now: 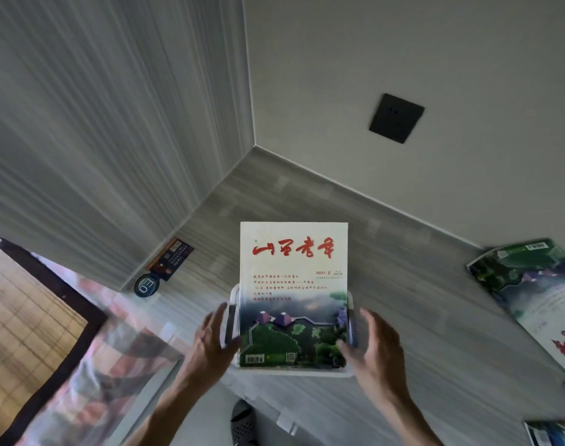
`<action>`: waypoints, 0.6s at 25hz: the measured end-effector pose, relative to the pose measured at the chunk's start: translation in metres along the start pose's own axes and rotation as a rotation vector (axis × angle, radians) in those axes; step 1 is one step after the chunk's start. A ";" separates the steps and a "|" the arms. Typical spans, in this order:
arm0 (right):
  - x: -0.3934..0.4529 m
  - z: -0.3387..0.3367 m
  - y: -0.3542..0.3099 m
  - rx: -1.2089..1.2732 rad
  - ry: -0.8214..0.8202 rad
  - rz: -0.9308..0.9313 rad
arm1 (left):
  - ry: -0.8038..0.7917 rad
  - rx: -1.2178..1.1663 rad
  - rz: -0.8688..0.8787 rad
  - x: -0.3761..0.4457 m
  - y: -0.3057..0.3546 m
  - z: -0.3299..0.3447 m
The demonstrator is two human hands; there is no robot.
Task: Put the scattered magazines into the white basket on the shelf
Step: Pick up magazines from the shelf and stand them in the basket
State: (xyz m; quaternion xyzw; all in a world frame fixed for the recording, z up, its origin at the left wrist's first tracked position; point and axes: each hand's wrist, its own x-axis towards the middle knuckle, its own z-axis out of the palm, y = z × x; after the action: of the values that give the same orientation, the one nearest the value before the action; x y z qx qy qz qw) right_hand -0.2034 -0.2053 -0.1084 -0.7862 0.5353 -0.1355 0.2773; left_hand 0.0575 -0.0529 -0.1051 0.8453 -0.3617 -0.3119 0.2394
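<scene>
Head view: a magazine (293,294) stands in the white basket (234,292) near the shelf's (403,284) front edge. The left hand (215,339) and right hand (376,344) flank it, fingers relaxed, holding nothing. Another magazine (532,297) lies at the right edge.

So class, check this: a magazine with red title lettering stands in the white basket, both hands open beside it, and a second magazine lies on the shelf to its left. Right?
One slip: the second magazine lies on the shelf to the right of the white basket, as the head view shows. The rest holds: magazine in the basket, left hand and right hand open.
</scene>
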 end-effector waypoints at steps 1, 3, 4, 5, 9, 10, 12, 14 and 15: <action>0.019 -0.007 -0.006 0.124 0.020 0.005 | 0.109 -0.061 0.060 0.013 0.011 -0.012; 0.067 -0.020 -0.028 0.516 -0.034 0.127 | 0.299 -0.302 0.148 0.046 0.040 -0.035; 0.089 -0.022 -0.040 0.757 -0.096 0.213 | 0.289 -0.464 0.132 0.064 0.055 -0.041; 0.106 -0.021 -0.049 0.946 -0.185 0.295 | 0.207 -0.651 0.075 0.080 0.069 -0.042; 0.118 -0.003 -0.057 0.990 -0.263 0.298 | 0.073 -0.815 -0.129 0.103 0.093 -0.012; 0.115 0.002 -0.055 0.973 -0.224 0.290 | 0.119 -0.823 -0.145 0.100 0.092 -0.006; 0.108 0.004 -0.055 1.021 -0.146 0.228 | 0.172 -0.868 -0.067 0.089 0.088 -0.004; 0.102 -0.005 -0.058 1.124 -0.099 0.141 | 0.113 -0.968 0.093 0.077 0.086 -0.016; 0.098 -0.012 -0.060 1.145 -0.101 0.088 | 0.059 -1.008 0.165 0.072 0.084 -0.025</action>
State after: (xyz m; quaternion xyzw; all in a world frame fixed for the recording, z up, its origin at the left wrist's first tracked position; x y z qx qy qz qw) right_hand -0.1256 -0.2826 -0.0719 -0.4933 0.3948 -0.3545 0.6893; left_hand 0.0756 -0.1556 -0.0602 0.6020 -0.2250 -0.4035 0.6513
